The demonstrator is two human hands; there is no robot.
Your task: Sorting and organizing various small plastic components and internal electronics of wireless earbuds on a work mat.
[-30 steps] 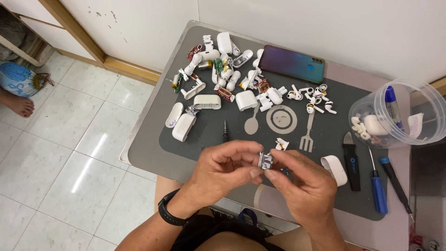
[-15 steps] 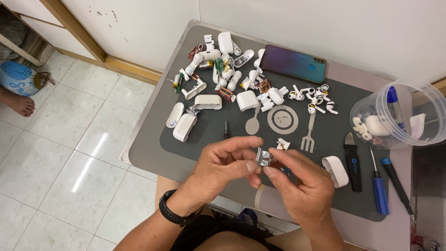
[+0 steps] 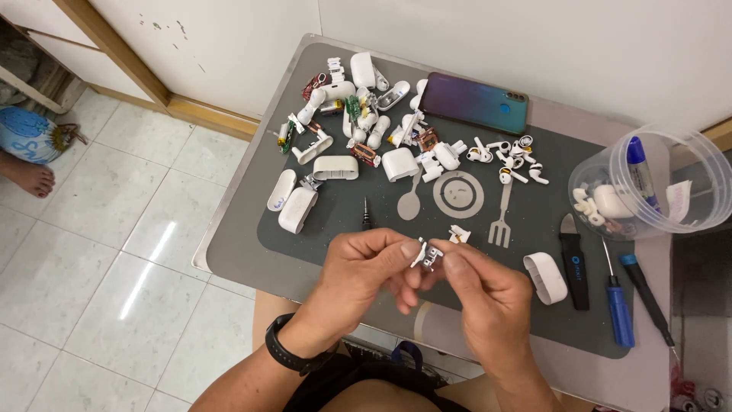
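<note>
My left hand (image 3: 364, 268) and my right hand (image 3: 482, 294) meet over the near part of a dark grey mat (image 3: 335, 221). Between their fingertips they pinch a small white and metal earbud-case part (image 3: 427, 255). A black band sits on my left wrist. Just beyond the fingers a small white fragment (image 3: 459, 234) lies on the mat. A white case shell (image 3: 546, 278) rests right of my right hand.
Many white earbud and case pieces (image 3: 366, 122) litter the far mat, beside a dark phone (image 3: 474, 104). A clear plastic tub (image 3: 648, 187) with parts and a blue pen stands at right. Near it lie a black pry tool (image 3: 573, 259) and blue screwdrivers (image 3: 616, 301). A person's bare foot (image 3: 29, 179) is on the tiles.
Both hands stay together on the small part, shifting only slightly; the fingers have turned it a little. Nothing else on the mat has moved.
</note>
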